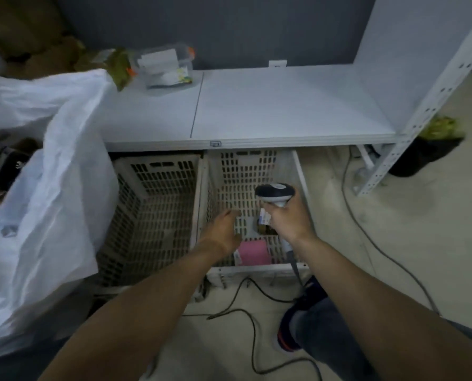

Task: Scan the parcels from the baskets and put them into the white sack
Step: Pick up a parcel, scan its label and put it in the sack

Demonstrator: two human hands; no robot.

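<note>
A black cable [252,339] snakes over the floor by a dark shoe [287,331]. Both arms reach down into the right basket [245,166]. The left hand [223,232] is loose, with its fingers stretched forward, and holds nothing (I cannot tell if it touches the basket floor). A pink parcel [252,253] lies flat in this basket, just beside that hand. The right hand [287,218] is wrapped tight round the handle of a scanner [274,193], above a small dark parcel [265,225] with a white label. The left basket [152,210] sits next to it. The white sack [50,188] is beside that one. Farther back is a white shelf [256,105] with a clear box [166,67] on top.
</note>
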